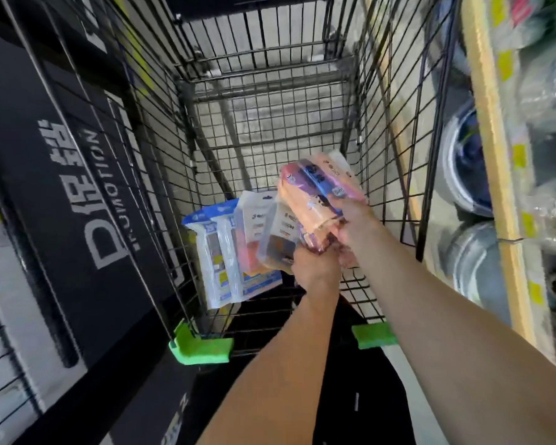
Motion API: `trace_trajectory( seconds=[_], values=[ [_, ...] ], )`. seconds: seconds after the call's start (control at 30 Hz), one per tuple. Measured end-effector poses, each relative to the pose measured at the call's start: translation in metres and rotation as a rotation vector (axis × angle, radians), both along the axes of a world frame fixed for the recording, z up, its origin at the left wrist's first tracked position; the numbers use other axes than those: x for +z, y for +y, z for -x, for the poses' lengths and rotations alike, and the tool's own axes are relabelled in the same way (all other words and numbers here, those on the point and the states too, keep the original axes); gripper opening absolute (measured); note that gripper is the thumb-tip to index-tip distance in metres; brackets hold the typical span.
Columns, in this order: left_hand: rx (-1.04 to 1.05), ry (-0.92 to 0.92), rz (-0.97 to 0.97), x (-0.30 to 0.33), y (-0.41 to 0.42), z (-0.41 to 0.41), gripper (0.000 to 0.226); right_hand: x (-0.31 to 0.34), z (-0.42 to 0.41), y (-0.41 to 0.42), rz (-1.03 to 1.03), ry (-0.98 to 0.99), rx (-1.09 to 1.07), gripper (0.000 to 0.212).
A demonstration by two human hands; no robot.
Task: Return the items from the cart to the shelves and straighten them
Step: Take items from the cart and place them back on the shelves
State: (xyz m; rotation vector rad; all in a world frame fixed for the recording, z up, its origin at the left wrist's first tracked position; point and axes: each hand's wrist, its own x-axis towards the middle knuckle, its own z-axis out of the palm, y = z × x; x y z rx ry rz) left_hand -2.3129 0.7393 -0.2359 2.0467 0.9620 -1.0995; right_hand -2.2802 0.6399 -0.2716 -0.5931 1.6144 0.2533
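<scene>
Both my hands reach into a black wire cart [270,101]. My right hand [353,226] grips a pink and orange plastic pack [318,194] with a purple and blue label, lifted above the cart's floor. My left hand [315,268] holds a clear flat pack [280,239] with dark contents, just below and left of the pink one. Leaning in the near left corner of the cart are two blue and white packs [219,255] and a white pack with orange contents [252,226].
A black promotion sign [77,194] stands along the cart's left side. On the right, a yellow-edged shelf [495,175] holds metal bowls and pots [466,168] in plastic wrap. Green corner guards [199,345] mark the cart's near rim.
</scene>
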Motion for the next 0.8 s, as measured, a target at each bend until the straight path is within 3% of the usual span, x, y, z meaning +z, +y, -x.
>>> trace_trajectory(
  seconds=[0.1, 0.2, 0.3, 0.43, 0.53, 0.67, 0.8],
  values=[
    [-0.059, -0.096, 0.092, 0.006, 0.016, -0.020, 0.048, 0.039, -0.009, 0.000, 0.054, -0.080, -0.096, 0.030],
    [-0.044, -0.150, 0.313, 0.023, 0.036, -0.053, 0.022, 0.092, -0.011, -0.005, 0.243, -0.202, -0.106, 0.025],
    [-0.056, -0.214, 0.493, 0.071, 0.051, -0.096, 0.020, 0.161, -0.009, -0.002, 0.423, -0.421, -0.052, 0.025],
    [-0.250, -0.360, 0.571, 0.136, 0.056, -0.135, 0.018, 0.251, 0.017, 0.007, 0.668, -0.570, 0.040, 0.023],
    [-0.319, -0.415, 0.701, 0.184, 0.040, -0.140, 0.039, 0.290, 0.047, 0.009, 0.754, -0.572, -0.058, 0.018],
    [-0.554, -0.481, 0.856, 0.258, -0.005, -0.112, 0.026, 0.333, 0.103, -0.007, 0.775, -0.570, -0.288, 0.023],
    [-0.753, -0.462, 0.981, 0.296, -0.065, -0.075, 0.029, 0.367, 0.171, -0.038, 0.885, -0.560, -0.260, 0.018]
  ],
)
